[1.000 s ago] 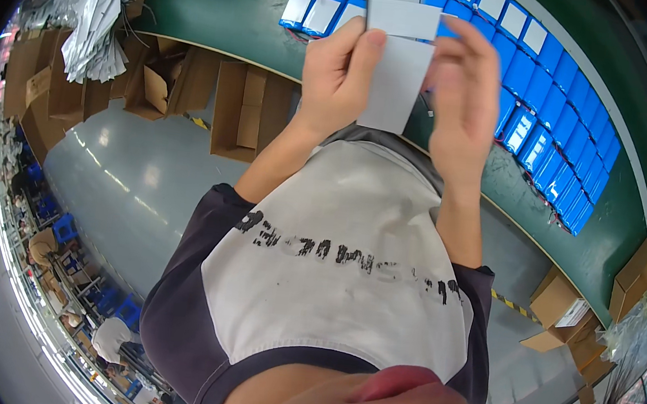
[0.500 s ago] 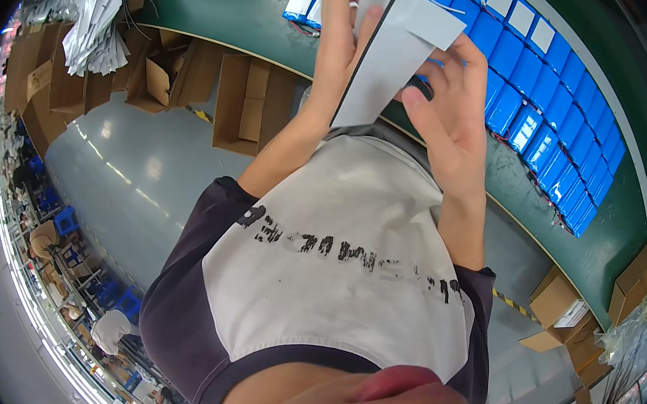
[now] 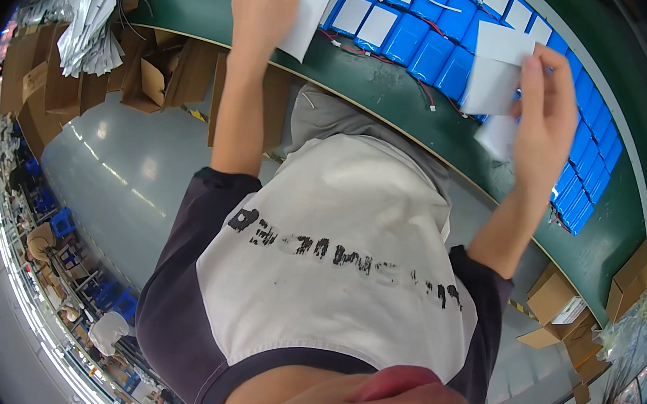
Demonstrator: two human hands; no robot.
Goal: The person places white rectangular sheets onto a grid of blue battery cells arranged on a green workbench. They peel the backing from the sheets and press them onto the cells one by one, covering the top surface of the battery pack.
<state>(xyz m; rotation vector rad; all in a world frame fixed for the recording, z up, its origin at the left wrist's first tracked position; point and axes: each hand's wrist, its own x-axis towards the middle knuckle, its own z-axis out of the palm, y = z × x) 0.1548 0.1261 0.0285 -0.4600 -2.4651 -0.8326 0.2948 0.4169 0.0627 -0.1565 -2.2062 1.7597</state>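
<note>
Near the top edge, my left hand [image 3: 263, 10] is closed on a white sheet [image 3: 312, 8]; its fingertips are partly cut off by the frame. Over the rows of blue battery packs [image 3: 408, 37], my right hand [image 3: 543, 126] pinches a small white piece [image 3: 498, 74] between thumb and fingers. Another pale piece hangs below it, partly behind that hand. Several packs carry white rectangles on top, while others show bare blue wrap. Thin red and black leads with white connectors [image 3: 431, 105] stick out along the packs' near side.
The green worktable [image 3: 337, 69] curves across the view. Pale strips [image 3: 93, 28] hang in a bundle at the left. Open cardboard boxes [image 3: 159, 78] stand below the table's left part, with more [image 3: 564, 314] at the lower right beside clear plastic bags [image 3: 633, 329].
My hands have moved apart: the left went up and left with the white sheet, the right went right with the smaller white piece. More packs are now uncovered between them.
</note>
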